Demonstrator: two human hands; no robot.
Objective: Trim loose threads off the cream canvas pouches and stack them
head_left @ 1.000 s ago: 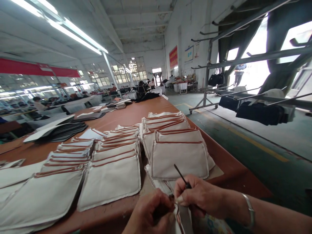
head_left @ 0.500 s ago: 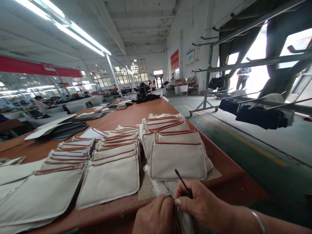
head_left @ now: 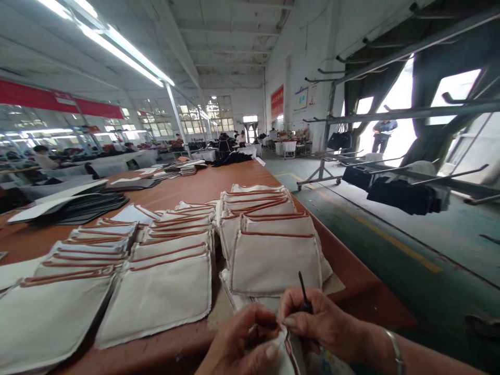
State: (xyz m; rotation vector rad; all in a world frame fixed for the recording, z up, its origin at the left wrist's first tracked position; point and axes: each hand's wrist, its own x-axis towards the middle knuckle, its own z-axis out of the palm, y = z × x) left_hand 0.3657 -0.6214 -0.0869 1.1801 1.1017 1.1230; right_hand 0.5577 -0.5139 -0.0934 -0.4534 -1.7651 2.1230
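My left hand (head_left: 244, 344) is curled around a cream fabric piece with brown piping (head_left: 288, 348), thumb on its near side. My right hand (head_left: 318, 323) pinches the upper edge of that same piece close to my left fingertips. A thin dark pointed tool (head_left: 303, 291) is also in my right hand, its tip sticking up past the fingers; its lower part is hidden in the palm. Just beyond my hands lies an overlapping pile of cream fabric pouches with brown piping (head_left: 275, 265). The lower part of the held piece runs out of view.
More rows of cream pouches (head_left: 156, 297) lie to the left on the brown-covered table (head_left: 183, 185). Black sheets (head_left: 82, 208) are stacked farther left. Beyond the table's right edge stands a metal rack (head_left: 328, 130) with black bags (head_left: 402, 195). Other people are in the distance.
My left hand has opened its curl somewhat, with the thumb now showing over the fabric. The held piece has come up and its brown piping shows. The tool has tilted more upright.
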